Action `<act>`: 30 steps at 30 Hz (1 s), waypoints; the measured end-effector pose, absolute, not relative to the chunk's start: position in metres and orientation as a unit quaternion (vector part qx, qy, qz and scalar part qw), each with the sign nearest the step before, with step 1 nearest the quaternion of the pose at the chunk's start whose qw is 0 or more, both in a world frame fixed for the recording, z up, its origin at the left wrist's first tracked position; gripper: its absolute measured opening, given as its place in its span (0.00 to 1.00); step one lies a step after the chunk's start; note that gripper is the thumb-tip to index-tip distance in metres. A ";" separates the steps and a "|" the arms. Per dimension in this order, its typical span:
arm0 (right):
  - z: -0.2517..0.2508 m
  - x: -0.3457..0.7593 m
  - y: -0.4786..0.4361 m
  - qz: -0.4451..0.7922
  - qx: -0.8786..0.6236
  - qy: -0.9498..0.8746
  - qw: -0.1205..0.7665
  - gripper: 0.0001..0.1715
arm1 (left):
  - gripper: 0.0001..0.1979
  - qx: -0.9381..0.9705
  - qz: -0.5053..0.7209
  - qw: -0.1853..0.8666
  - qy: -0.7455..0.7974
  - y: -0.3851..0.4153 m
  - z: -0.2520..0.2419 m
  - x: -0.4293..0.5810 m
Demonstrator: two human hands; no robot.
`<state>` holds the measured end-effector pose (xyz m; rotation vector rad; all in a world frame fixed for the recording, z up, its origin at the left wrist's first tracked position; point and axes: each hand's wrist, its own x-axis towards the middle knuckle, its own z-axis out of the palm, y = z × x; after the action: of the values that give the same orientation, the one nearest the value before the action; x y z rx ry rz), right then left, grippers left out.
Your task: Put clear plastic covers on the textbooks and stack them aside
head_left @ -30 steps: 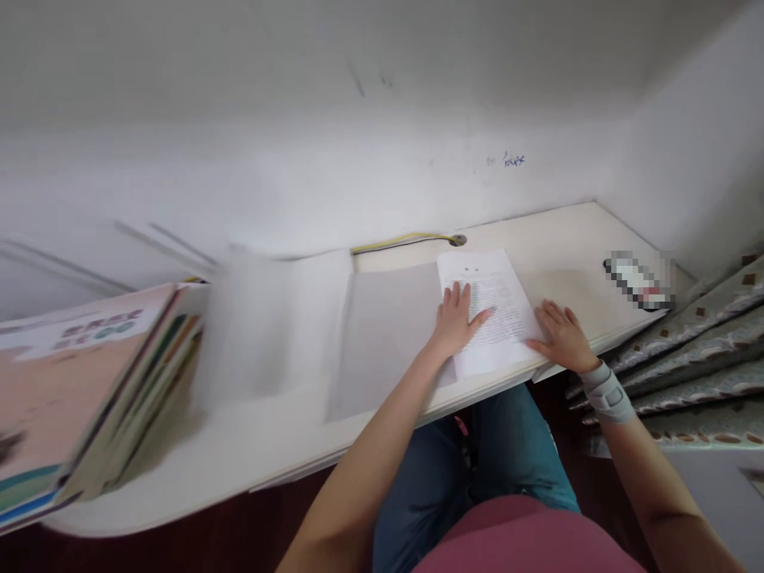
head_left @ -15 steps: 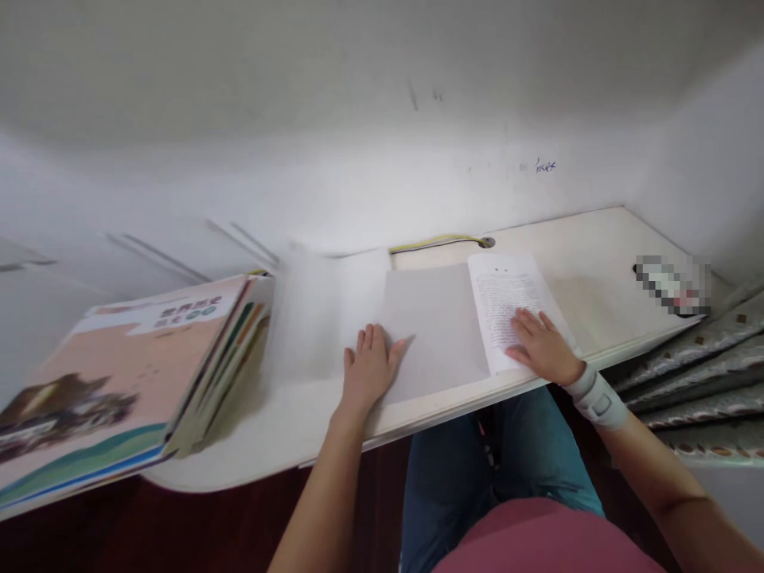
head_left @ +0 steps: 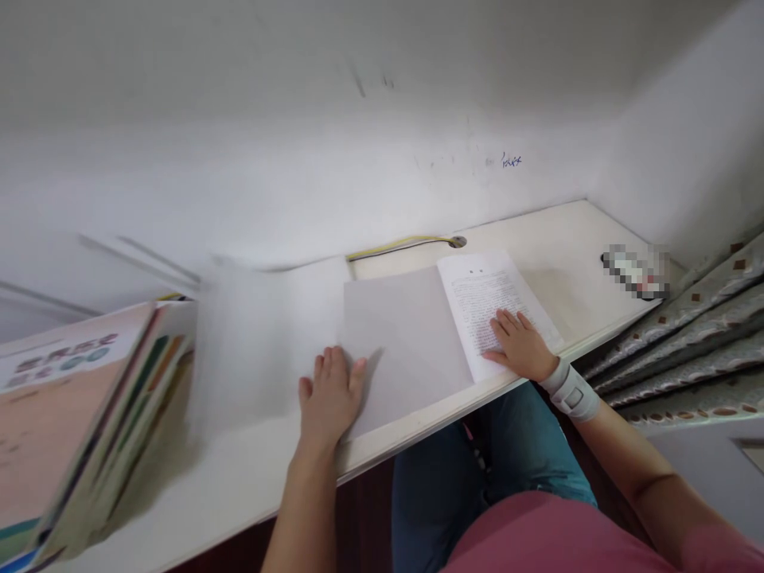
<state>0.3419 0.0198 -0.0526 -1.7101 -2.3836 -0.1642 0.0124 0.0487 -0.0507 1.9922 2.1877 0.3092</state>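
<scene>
An open book lies on the white desk, its grey inside cover (head_left: 406,342) on the left and a printed page (head_left: 471,298) on the right. Left of the grey cover spreads a pale, translucent sheet (head_left: 268,342), blurred at its far left edge. My left hand (head_left: 331,394) rests palm down where that sheet meets the grey cover, fingers stretched out and thumb apart. On the lower part of the printed page my right hand (head_left: 519,346) lies flat with its fingers extended, and a light wristband (head_left: 574,390) circles that wrist. Neither hand grasps anything.
A stack of books (head_left: 77,414) stands on the desk's left side. Yellow and black cables (head_left: 399,245) run along the wall to a desk hole (head_left: 458,241). A pixelated object (head_left: 636,272) lies at the right end, beside patterned fabric (head_left: 674,342).
The view has swung to the right, so the desk, books and hands sit further left in the picture. Both hands keep nearly the same places on the book and sheet.
</scene>
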 end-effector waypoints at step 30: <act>-0.039 0.321 0.039 -0.030 -0.574 -0.813 0.089 0.48 | 0.31 0.681 0.065 0.037 0.729 0.047 -0.047 0.018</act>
<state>0.3210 0.0395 -0.0385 -1.7080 -2.4206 -0.0890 0.0180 0.0472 -0.0469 2.0897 2.2365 0.1997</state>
